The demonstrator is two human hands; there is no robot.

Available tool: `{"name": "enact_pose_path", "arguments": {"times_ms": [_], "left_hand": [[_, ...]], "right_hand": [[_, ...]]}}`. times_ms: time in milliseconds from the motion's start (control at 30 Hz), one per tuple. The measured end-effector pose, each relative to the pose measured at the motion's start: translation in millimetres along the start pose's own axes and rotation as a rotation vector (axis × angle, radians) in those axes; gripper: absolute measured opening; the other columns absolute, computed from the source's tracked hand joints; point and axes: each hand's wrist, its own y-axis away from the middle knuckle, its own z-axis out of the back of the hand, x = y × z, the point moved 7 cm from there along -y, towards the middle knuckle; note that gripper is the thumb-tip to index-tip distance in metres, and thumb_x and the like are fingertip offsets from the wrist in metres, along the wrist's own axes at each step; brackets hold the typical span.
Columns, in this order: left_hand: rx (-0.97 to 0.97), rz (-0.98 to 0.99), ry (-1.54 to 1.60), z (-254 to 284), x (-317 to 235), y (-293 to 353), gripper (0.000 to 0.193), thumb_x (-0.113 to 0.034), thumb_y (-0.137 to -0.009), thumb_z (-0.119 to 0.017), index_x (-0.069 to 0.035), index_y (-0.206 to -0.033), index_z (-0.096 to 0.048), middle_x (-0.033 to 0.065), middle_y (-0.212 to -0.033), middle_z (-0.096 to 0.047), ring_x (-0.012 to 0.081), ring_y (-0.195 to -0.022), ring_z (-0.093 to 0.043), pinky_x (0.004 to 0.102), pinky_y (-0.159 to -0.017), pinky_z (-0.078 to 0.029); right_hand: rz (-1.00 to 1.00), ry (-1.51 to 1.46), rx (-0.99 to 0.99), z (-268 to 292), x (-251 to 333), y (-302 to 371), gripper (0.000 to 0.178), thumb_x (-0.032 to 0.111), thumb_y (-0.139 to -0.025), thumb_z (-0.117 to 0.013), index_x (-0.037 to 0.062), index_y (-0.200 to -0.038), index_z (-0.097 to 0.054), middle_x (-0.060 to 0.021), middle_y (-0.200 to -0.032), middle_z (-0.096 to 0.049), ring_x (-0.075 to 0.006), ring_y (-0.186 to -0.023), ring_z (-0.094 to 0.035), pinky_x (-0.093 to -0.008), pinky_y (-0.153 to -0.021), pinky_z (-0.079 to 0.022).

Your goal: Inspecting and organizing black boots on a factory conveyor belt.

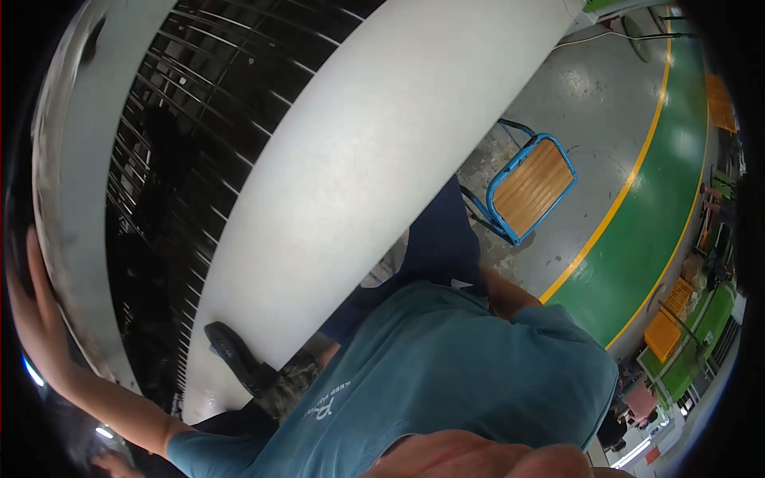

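Note:
My left hand [40, 319] is stretched out at the far left, its fingers extended and apart against the outer edge of a long pale grey panel [84, 191]. Nothing is visible in its grasp. Of my right arm only a piece of forearm [510, 295] shows, beside my dark trousers; the hand itself is hidden. A broad smooth white surface [343, 151] runs diagonally in front of my body. Between it and the grey panel lies a dark gap crossed by thin metal rods [215, 187]. A black shoe-shaped object [231, 350] rests against the white surface's lower end.
A blue-framed stool with a wooden slatted seat [532, 190] stands on the grey floor beyond the white surface. A green walkway with yellow borders [617, 255] curves along the right. Orange crates [663, 334] sit by a green table [705, 334]. Blurred skin [115, 462] shows at lower left.

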Motion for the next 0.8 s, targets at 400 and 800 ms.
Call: {"name": "enact_pose_path", "arguments": {"times_ms": [400, 800], "left_hand": [[-0.149, 0.298, 0.236, 56, -64, -48, 0.076, -0.001, -0.094, -0.079, -0.006, -0.165, -0.053, 0.0166, -0.166, -0.059, 0.0347, -0.155, -0.056, 0.0442, -0.128, -0.042], [-0.269, 0.267, 0.366, 53, -36, -39, 0.074, 0.004, -0.076, -0.079, -0.014, -0.147, -0.064, 0.0160, -0.141, -0.074, 0.0356, -0.140, -0.067, 0.0437, -0.120, -0.050]], "right_hand": [[0.419, 0.327, 0.020, 35, 159, 28, 0.069, 0.054, -0.112, -0.054, 0.0015, -0.156, -0.061, -0.0203, -0.143, -0.074, -0.0318, -0.127, -0.073, -0.0449, -0.112, -0.057], [0.135, 0.501, 0.094, 116, 196, 5, 0.047, 0.031, -0.109, -0.063, -0.0014, -0.143, -0.065, -0.0175, -0.116, -0.079, -0.0306, -0.102, -0.078, -0.0452, -0.090, -0.062]]}}
